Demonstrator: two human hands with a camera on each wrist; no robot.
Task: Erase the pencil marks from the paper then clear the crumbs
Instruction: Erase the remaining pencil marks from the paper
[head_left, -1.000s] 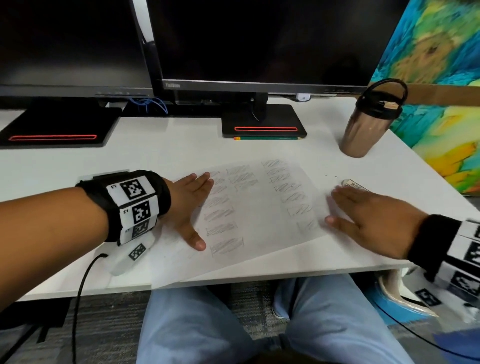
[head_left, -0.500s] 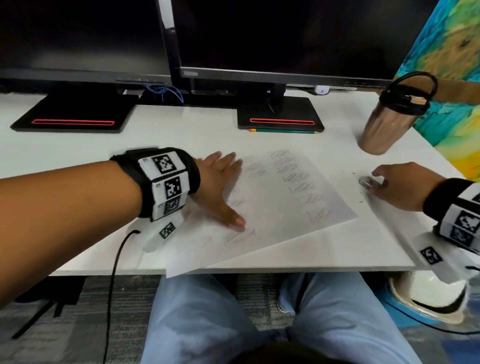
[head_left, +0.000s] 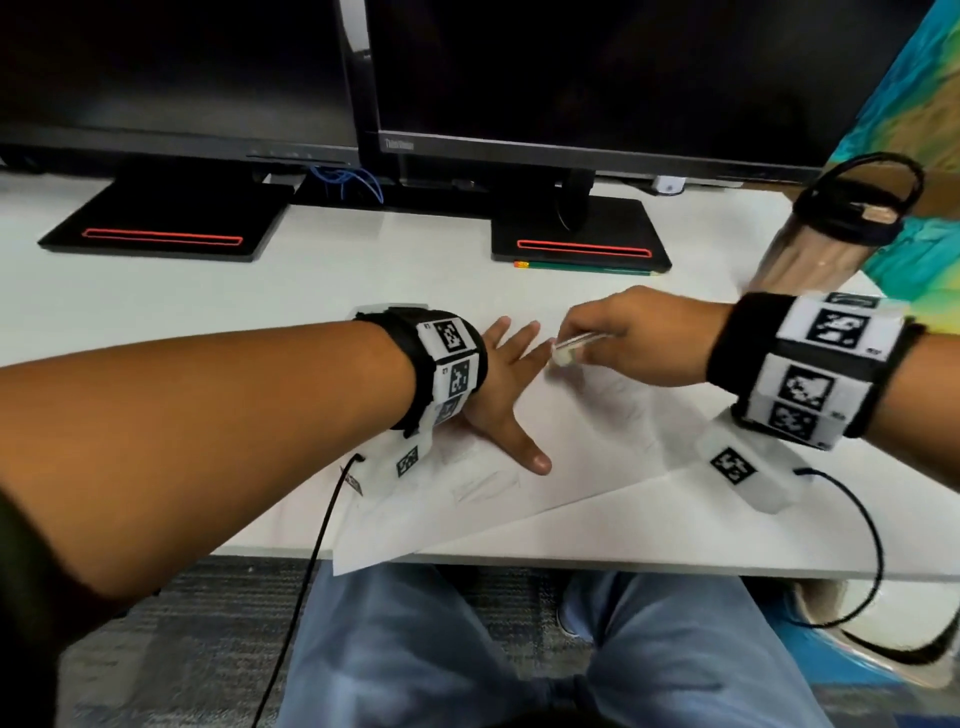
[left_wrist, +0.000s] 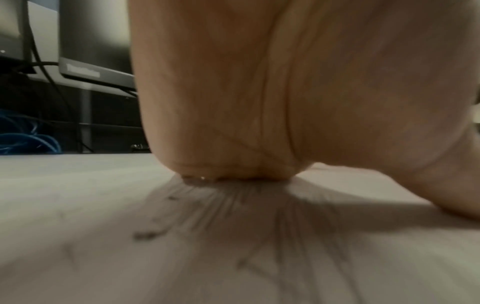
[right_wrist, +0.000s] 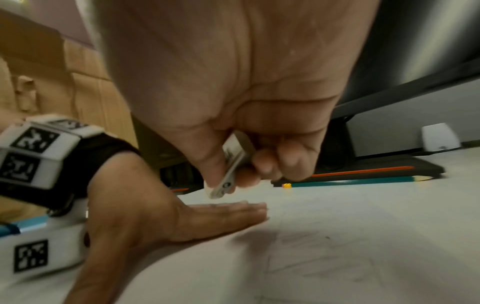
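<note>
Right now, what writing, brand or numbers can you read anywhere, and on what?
"ThinkVision": monitor, lower left of its frame, slightly blurred.
Print on the eraser in the right hand: too blurred to read.
Wristband squares: coded patterns, small labels unreadable.
Paper: pencil scribbles only.

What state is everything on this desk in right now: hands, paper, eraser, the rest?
Left hand: flat, fingers spread, pressing the paper.
Right hand: pinching the eraser.
Eraser: held above the paper.
Paper: flat, pencil marks remaining.
Pencil: lying by monitor base.
Tumbler: upright, lidded.
Monitors: dark.
</note>
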